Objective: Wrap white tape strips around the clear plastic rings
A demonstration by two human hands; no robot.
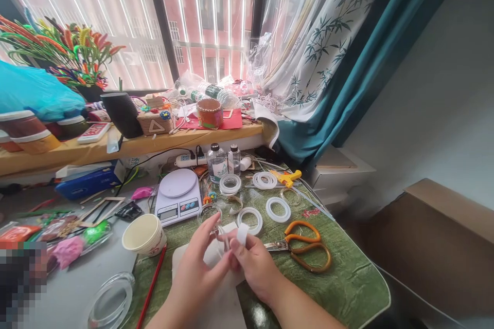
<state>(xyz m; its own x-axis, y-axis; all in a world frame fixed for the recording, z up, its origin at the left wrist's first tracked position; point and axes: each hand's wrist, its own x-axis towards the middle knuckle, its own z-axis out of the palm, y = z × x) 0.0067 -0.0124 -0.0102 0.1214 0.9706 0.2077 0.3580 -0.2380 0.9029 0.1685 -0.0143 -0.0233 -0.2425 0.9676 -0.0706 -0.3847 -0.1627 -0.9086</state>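
My left hand (196, 267) and my right hand (254, 262) meet low in the middle of the view, over a white sheet (219, 298) on the green table cover (347, 277). Together they pinch a small white strip of tape or paper (242, 235) that sticks up between the fingertips. A clear glass jar (209, 214) stands just beyond my left fingers. Orange-handled scissors (304, 247) lie right of my right hand. White tape rings (250, 220) (278, 209) lie just behind the hands.
A white kitchen scale (178, 196), a paper cup (144, 235), a red stick (152, 282) and a glass dish (111, 300) sit to the left. Small bottles (216, 162), a yellow glue gun (287, 178) and a power strip (189, 159) lie further back. Cluttered sill above; table edge at right.
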